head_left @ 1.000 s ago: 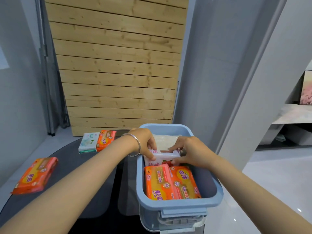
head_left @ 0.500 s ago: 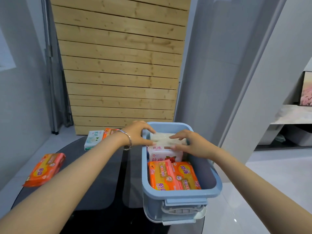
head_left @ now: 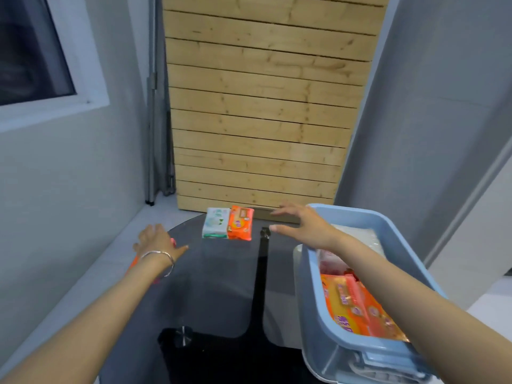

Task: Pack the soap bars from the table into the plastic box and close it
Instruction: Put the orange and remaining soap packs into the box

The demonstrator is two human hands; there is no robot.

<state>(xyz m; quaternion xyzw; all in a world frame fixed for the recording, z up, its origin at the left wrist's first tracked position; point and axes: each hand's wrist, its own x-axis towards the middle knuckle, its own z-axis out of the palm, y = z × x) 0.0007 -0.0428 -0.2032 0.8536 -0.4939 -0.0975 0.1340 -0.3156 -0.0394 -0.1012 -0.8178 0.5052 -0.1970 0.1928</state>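
Both arms are stretched out over the dark glass desk here. The left hand sits left of centre in the frame, palm down, fingers flat and a bit spread, thumb poking out to the right, with a silver bracelet on the wrist. It's right over an orange soap bar at the desk's left edge, and only slivers of orange wrapper peek out around it. Nothing's curled round the bar, and I honestly can't tell if the palm touches it or is just above. The right hand is relaxed and fanned wide, holding nothing. It reaches toward the middle of the frame, its forearm crossing over the blue plastic box at the right. A little past its fingertips, at the desk's far edge, a white-and-green soap bar and a second orange bar lie flat, touching side by side. The box stands open and holds two orange bars at the near end, a pink-and-white bar behind them, and something in pale clear wrap at the far end. A wooden slat panel stands behind the desk.
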